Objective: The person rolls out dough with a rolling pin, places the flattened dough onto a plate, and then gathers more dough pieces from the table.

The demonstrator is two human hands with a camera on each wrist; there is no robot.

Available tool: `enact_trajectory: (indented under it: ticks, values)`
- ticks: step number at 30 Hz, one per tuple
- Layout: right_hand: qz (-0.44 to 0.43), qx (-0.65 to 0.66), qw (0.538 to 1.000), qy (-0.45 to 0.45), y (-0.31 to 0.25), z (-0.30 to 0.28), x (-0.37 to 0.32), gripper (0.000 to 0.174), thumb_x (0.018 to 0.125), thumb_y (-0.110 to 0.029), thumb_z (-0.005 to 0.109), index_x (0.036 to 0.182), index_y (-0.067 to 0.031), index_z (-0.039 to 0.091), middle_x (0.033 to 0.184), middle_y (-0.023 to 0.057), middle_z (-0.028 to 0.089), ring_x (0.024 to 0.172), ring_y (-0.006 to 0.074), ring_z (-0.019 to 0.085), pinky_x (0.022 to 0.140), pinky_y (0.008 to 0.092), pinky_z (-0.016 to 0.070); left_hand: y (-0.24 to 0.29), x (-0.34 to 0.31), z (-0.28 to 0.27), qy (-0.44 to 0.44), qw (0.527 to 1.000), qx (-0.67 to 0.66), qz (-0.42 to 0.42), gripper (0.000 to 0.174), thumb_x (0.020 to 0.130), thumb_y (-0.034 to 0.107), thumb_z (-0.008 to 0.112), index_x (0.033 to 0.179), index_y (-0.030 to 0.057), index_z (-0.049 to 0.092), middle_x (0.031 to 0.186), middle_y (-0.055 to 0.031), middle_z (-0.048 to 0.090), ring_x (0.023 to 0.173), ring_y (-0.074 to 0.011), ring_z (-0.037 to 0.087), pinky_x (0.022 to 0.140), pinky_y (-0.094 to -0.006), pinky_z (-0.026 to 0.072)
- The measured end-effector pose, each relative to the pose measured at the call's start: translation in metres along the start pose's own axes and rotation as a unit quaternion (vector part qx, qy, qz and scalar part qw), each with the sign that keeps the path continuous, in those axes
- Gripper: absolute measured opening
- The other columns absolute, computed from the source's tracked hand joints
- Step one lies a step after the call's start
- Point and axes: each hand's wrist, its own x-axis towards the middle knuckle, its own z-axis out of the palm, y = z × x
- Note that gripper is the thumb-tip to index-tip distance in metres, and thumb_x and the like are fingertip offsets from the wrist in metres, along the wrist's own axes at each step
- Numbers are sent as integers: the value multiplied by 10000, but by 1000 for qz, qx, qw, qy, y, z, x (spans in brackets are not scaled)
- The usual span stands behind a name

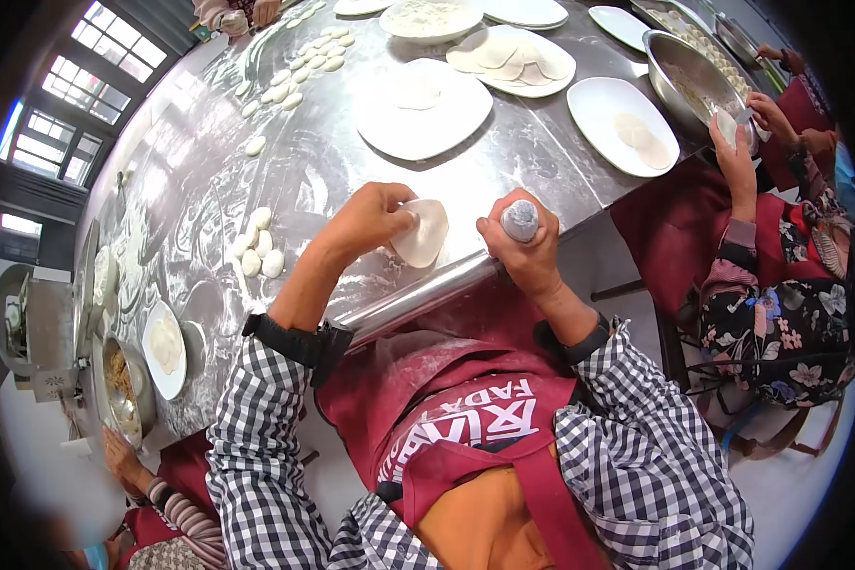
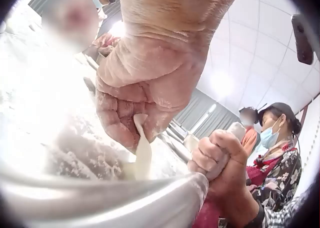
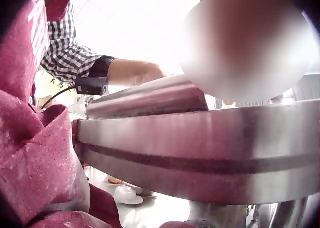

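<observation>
In the head view my left hand [image 1: 366,223] pinches a thin round dough wrapper [image 1: 424,237] between thumb and fingers, near the front edge of the floured metal table. The left wrist view shows the wrapper [image 2: 143,150] edge-on, hanging from the fingertips. My right hand [image 1: 527,249] grips a rolling pin, its floury rounded end [image 1: 520,220] pointing up at the camera; most of the pin is hidden in the fist. Several small dough pieces [image 1: 261,252] lie left of my left hand. The right wrist view shows the table edge [image 3: 200,153], not the right hand.
A large white plate [image 1: 389,133] lies ahead, beside a plate with stacked wrappers [image 1: 513,59]. At right are a plate [image 1: 598,119] with a wrapper and a metal bowl [image 1: 663,71], where another person's hands [image 1: 736,157] work. More dough pieces [image 1: 304,66] lie farther back.
</observation>
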Motion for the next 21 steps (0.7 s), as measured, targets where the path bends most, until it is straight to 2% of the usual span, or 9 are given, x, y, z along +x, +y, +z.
enact_trajectory:
  ticks: [4,7,9,11,12,15,16,18,21]
  values:
    - [22,20,999,23,4,7,0,202,690,-68,687,670,-35,489,569,28,509,509,106,472,494,277,408,-31,-19,4,27,999,-25,-6,246,730,45,501,927,-54,611,745,-78,596,666,-125,539,583,-261,438]
    - [-19,-8,999,45,23,25,25,188,695,-79,674,678,-31,493,566,44,517,511,116,486,498,279,416,-40,-39,13,86,996,-16,29,248,731,48,503,929,-62,606,748,-70,594,668,-122,537,604,-276,444]
    - [-52,26,996,74,26,50,52,177,692,-90,664,691,-22,500,566,71,530,512,138,509,505,297,430,-32,-43,18,119,992,26,31,266,767,93,491,950,-67,596,727,-124,611,668,-181,576,640,-313,457]
    - [-59,-40,994,77,38,65,69,167,685,-106,661,729,-14,530,612,109,565,546,153,542,534,324,454,-25,-40,20,159,984,68,41,281,784,126,488,963,-63,593,730,-166,620,682,-224,600,660,-332,462]
    - [-54,-21,995,76,34,64,67,165,688,-104,658,719,-15,523,614,102,564,550,145,539,535,318,452,-27,-38,20,174,979,93,53,290,796,166,484,945,-55,599,760,-210,621,716,-276,619,682,-349,465]
    - [8,50,998,45,19,41,47,178,691,-93,654,679,-22,491,592,63,535,545,115,506,516,297,430,-31,-33,25,169,977,124,30,275,778,174,516,899,-54,609,766,-206,623,690,-290,613,672,-363,465]
    - [9,25,999,47,21,32,37,192,690,-80,657,661,-28,474,572,27,501,530,96,471,495,281,405,-32,-34,25,153,979,134,27,262,778,171,526,885,-51,613,748,-196,620,672,-271,610,654,-357,463]
    - [25,26,999,39,12,14,15,196,684,-58,665,648,-37,473,562,7,491,513,82,458,481,263,391,-31,-31,18,127,979,155,25,238,777,167,546,857,-44,621,712,-176,615,636,-233,604,619,-345,459]
    - [53,27,998,29,0,2,-1,183,692,-45,664,656,-45,485,567,1,491,518,72,464,487,251,392,-33,-9,-7,36,998,52,-27,245,795,145,609,938,-54,622,704,-38,591,651,-111,535,585,-243,418]
